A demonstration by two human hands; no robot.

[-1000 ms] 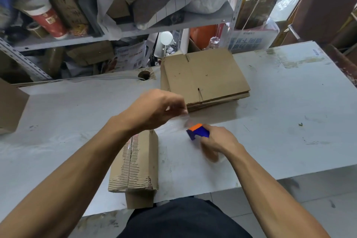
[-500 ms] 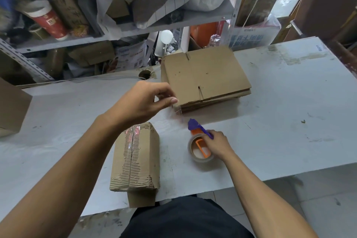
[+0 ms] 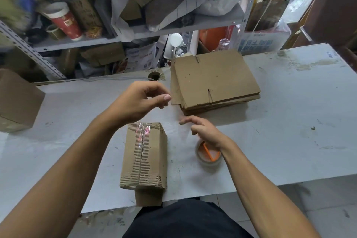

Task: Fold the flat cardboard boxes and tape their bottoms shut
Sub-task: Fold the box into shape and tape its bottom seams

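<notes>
A folded cardboard box (image 3: 144,154) lies on the white table (image 3: 289,121) in front of me, with clear tape along its top seam. A stack of flat cardboard boxes (image 3: 214,81) sits at the back of the table. My left hand (image 3: 139,100) hovers above the far end of the folded box, between it and the stack. Its fingers are loosely curled, the thumb is apart from them, and nothing shows in it. My right hand (image 3: 204,131) hovers with relaxed fingers just over the tape roll (image 3: 208,157), which lies flat on the table with an orange part inside.
Another assembled cardboard box (image 3: 17,100) stands at the table's left edge. Behind the table, metal shelving (image 3: 135,35) is crammed with bags, cups and cartons. A cable hole (image 3: 153,75) sits near the back edge.
My right hand set the tape roll down flat and let go of it, then lifted toward the stack. My left hand rose and drifted back, and its pinch loosened.
</notes>
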